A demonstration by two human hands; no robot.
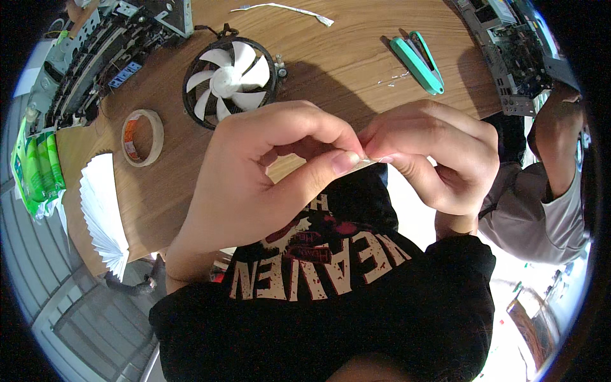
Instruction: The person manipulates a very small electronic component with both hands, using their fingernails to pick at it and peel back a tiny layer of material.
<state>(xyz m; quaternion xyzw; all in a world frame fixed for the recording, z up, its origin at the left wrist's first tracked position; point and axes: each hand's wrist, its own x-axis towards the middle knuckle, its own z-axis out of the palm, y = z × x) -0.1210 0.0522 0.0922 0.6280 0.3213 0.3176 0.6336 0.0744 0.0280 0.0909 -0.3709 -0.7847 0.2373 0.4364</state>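
My left hand (261,165) and my right hand (439,153) meet over the table's near edge, in front of my black shirt. Thumb and forefinger of each are pinched together on a thin pale strip (365,163). Only a sliver of it shows between the fingertips, so its kind and full length are hidden. Just beyond my left hand lies a round cooling fan (226,83) with white blades and a black frame. A teal stapler (417,63) rests beyond my right hand, with several loose staples (394,81) beside it.
A tape roll (158,139) and a pleated white paper (105,210) lie at left, near a green packet (41,165). Opened computer hardware stands at far left (83,63) and far right (509,57). A twisted white strip (286,9) lies at the back. Another person's arm (560,146) is at right.
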